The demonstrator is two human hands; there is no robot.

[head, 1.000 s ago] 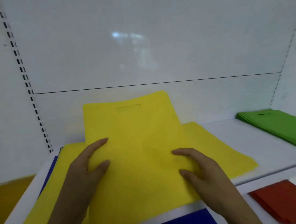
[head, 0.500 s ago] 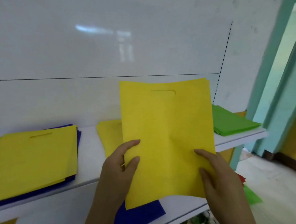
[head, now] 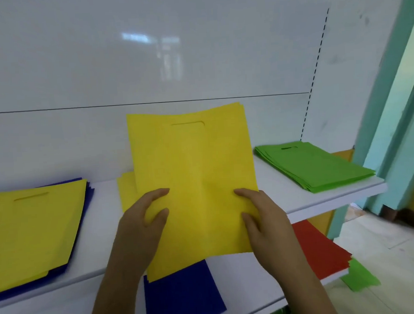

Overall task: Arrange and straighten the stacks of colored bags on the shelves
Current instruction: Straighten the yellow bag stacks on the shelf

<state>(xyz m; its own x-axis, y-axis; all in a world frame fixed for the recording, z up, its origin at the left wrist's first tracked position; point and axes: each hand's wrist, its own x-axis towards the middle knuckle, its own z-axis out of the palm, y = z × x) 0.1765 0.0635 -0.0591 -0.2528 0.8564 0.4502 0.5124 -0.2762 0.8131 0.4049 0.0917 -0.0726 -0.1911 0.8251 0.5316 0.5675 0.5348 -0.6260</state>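
We have carried the yellow bags [head: 193,182] rightward from the left stack [head: 33,228] and now hold them upright above the shelf [head: 325,198], mid-span, so re-stacking is under way. Left hand [head: 142,224] and right hand [head: 265,218] pinch the lower edges, fingers [head: 155,194] curled. Material: thin, matte, flat rectangles with a die-cut handle slot. Green bags [head: 310,165] lie alongside.

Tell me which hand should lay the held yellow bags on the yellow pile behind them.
Probably the left hand: it grips the bags' left edge, right beside the visible yellow pile. The right hand holds the far edge.
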